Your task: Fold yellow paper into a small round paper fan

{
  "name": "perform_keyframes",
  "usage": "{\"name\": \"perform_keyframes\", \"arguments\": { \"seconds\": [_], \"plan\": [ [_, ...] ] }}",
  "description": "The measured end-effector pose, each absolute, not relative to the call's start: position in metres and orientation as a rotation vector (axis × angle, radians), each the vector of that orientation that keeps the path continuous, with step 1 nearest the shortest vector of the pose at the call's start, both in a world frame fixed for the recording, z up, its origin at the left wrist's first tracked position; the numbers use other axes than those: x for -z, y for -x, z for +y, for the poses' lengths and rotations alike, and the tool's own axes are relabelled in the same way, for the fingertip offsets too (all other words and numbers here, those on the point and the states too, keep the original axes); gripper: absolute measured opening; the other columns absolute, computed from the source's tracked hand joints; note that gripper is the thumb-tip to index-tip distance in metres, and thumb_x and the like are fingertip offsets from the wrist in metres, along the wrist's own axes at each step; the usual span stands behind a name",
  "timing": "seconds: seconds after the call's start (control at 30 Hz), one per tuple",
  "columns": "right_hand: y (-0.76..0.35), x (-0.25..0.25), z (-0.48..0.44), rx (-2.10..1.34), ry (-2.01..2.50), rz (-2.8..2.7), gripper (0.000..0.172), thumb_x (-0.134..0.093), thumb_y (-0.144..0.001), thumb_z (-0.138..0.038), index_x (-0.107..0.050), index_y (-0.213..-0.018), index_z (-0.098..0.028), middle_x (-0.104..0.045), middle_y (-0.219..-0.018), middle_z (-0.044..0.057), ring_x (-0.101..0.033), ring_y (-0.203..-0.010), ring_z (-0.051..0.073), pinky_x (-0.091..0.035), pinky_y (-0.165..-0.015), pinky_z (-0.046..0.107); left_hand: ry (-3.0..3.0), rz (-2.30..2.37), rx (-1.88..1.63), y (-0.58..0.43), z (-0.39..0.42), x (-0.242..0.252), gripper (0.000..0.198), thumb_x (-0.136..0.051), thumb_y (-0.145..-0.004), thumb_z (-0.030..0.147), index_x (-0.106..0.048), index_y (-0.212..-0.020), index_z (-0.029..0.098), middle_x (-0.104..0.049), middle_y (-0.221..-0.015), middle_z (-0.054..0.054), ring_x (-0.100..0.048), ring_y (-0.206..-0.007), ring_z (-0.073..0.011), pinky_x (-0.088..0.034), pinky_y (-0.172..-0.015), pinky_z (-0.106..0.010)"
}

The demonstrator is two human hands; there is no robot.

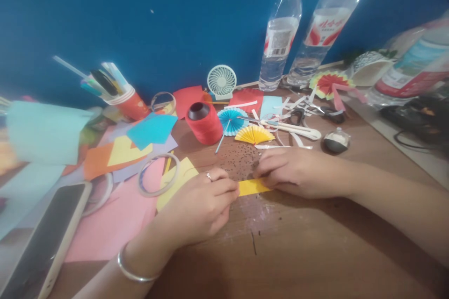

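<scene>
Between my hands a yellow paper strip [253, 187] lies low over the brown table. My left hand [206, 203], with a ring and a silver bangle, pinches its left end. The fingers of my right hand [294, 173] are closed on the right end. Just beyond sit a folded yellow paper fan [254, 135] and a round pleated blue paper fan [231, 121] with a thin stick. A spool of red thread [204, 124] stands left of them. A white-handled cutter [291, 128] lies behind my right hand.
Colored paper sheets [115, 224], tape rolls [159, 175] and a phone [45, 238] cover the left side. A cup of pens [128, 103], a small fan [222, 81] and water bottles [280, 42] stand along the blue wall. Scissors [329, 114] lie among paper scraps.
</scene>
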State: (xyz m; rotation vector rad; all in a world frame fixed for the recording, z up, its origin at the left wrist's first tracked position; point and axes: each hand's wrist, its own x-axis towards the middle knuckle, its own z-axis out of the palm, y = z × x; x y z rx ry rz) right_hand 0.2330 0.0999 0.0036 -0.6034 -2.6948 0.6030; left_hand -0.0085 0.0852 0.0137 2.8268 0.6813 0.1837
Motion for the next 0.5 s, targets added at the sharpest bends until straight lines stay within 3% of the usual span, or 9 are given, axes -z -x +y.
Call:
{"name": "perform_keyframes", "arguments": {
  "seconds": [0.13, 0.33, 0.5],
  "plan": [
    [-0.226, -0.008, 0.092, -0.49, 0.634, -2.776, 0.024, -0.043, -0.078, -0.006, -0.063, -0.086, -0.015, -0.061, -0.09, 0.009, -0.05, -0.089, 0.017, -0.042, -0.074, 0.029, -2.782, 0.747, -0.143, 0.008, 0.086, -0.017, 0.03, -0.045, -0.074, 0.012, -0.059, -0.099, 0.02, -0.061, -0.096, -0.003, -0.046, -0.096, -0.0215, -0.039, -0.082, -0.039],
    [-0.221, -0.005, 0.088, -0.374, 0.659, -2.813, 0.039, -0.046, -0.077, -0.009, -0.052, -0.114, -0.019, -0.059, -0.096, 0.008, -0.05, -0.087, 0.017, -0.041, -0.072, 0.03, -2.695, 0.756, -0.188, 0.013, 0.093, -0.018, 0.038, -0.041, -0.072, 0.005, -0.061, -0.099, 0.025, -0.063, -0.099, 0.003, -0.045, -0.097, -0.0174, -0.038, -0.082, -0.034],
    [-0.22, -0.002, 0.088, -0.289, 0.588, -2.846, 0.032, -0.045, -0.079, -0.012, -0.056, -0.109, -0.016, -0.057, -0.105, 0.01, -0.048, -0.086, 0.019, -0.041, -0.073, 0.032, -2.677, 0.772, -0.146, 0.013, 0.094, -0.018, 0.039, -0.042, -0.074, 0.005, -0.061, -0.099, 0.027, -0.063, -0.102, 0.007, -0.044, -0.096, -0.0167, -0.036, -0.081, -0.033]
  ]
}}
